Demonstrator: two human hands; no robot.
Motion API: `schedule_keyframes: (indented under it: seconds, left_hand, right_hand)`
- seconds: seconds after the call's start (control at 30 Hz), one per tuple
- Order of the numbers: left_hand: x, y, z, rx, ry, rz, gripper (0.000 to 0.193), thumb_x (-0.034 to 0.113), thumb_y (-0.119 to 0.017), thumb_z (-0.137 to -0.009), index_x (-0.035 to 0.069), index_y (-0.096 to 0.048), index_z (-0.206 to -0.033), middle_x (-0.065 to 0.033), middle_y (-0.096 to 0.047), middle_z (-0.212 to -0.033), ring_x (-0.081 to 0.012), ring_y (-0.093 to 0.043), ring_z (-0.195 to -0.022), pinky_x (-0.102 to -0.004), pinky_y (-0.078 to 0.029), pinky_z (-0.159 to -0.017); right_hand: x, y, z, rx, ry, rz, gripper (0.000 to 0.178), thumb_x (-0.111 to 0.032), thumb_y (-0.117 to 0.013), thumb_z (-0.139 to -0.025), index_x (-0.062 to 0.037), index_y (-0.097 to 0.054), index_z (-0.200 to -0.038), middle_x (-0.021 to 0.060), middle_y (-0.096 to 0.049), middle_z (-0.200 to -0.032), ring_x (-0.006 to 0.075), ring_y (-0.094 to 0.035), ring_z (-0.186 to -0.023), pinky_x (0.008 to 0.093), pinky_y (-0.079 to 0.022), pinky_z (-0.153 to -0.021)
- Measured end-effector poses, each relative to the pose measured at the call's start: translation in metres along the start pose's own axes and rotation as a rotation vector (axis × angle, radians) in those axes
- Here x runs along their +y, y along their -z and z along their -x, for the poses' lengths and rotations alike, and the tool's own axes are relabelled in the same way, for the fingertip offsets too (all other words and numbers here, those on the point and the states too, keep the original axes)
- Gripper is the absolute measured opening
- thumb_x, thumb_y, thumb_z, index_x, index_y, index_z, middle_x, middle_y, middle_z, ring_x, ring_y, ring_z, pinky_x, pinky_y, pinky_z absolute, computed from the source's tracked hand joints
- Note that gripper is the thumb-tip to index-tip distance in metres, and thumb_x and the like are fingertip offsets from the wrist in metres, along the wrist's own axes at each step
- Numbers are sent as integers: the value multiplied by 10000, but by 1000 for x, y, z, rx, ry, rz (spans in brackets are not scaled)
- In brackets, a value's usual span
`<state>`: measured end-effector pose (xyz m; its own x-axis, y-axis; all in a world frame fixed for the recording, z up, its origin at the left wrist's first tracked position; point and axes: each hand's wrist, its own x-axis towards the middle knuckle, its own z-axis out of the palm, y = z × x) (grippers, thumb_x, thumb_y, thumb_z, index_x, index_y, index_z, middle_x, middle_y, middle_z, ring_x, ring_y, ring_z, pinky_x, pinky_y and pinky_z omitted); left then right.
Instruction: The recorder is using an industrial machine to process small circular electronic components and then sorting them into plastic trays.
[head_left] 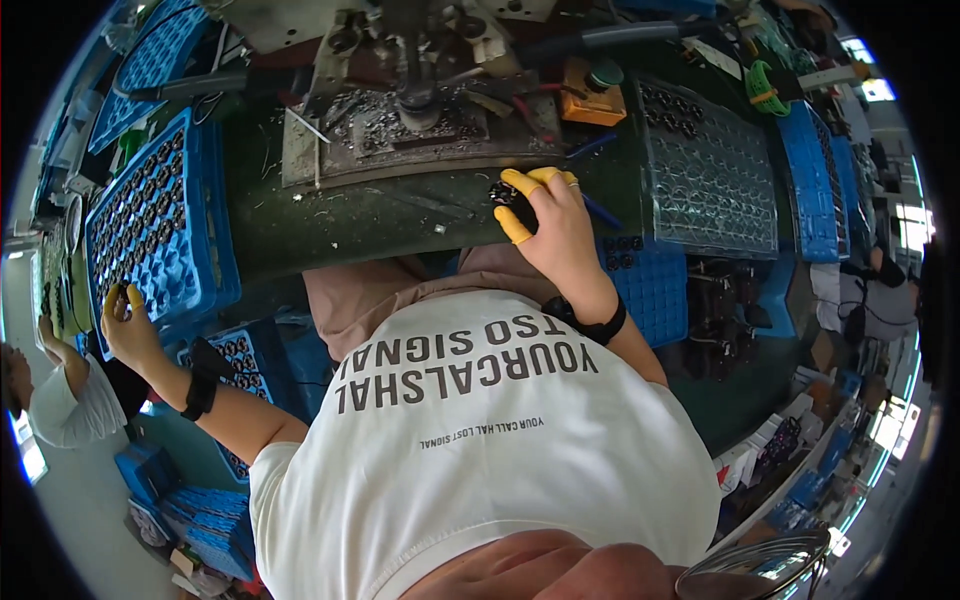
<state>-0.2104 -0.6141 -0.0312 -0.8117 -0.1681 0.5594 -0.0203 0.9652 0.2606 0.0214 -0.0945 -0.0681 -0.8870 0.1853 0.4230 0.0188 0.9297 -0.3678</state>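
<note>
My right hand [562,222], with yellow covers on its fingertips, is closed round a small black round part [503,193]. It is just in front of the metal base of a bench press [420,110], apart from it. My left hand [135,338], its fingertips covered in yellow too, reaches to the near left corner of a blue tray [205,255]. Its thumb and fingers pinch a small dark part at that corner. Rows of similar dark round parts [150,195] fill much of this tray, while several pockets at its near right side hold nothing.
A clear pocketed tray [715,190] with a few dark parts at its far left lies right of the press. An orange box [590,95] stands between them. Metal shavings litter the press base. Another blue tray [655,300] sits lower right. A co-worker's arm [68,365] shows at far left.
</note>
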Motion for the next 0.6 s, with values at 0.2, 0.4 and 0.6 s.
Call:
schedule_keyframes:
  seconds: [0.2, 0.4, 0.6]
  left_hand:
    - [95, -25, 21, -182, -4, 681, 367, 113, -691, -877, 33, -615, -1227, -60, -689, -994, -92, -647, -814, -194, -495, -679]
    - [113, -43, 23, -293, -19, 1010, 354, 108, -646, -912, 1, -587, -1244, -94, -672, -1089, -127, -674, -866, -193, -530, -709]
    - [104, -43, 30, -261, -17, 961, 374, 95, -641, -913, -14, -564, -1262, -110, -663, -1111, -130, -676, -871, -187, -529, -723]
  right_hand:
    - [14, 51, -15, -13, -194, -388, 385, -52, -751, -740, -83, -636, -1106, 66, -592, -961, 187, -605, -836, 269, -484, -704]
    - [144, 121, -17, 18, -577, 79, 325, -121, -738, -775, 11, -635, -1053, 179, -673, -944, 294, -668, -840, 363, -529, -728]
    - [213, 109, -7, -12, -642, -34, 329, -135, -747, -792, 11, -646, -1069, 155, -691, -956, 257, -677, -882, 328, -529, -778]
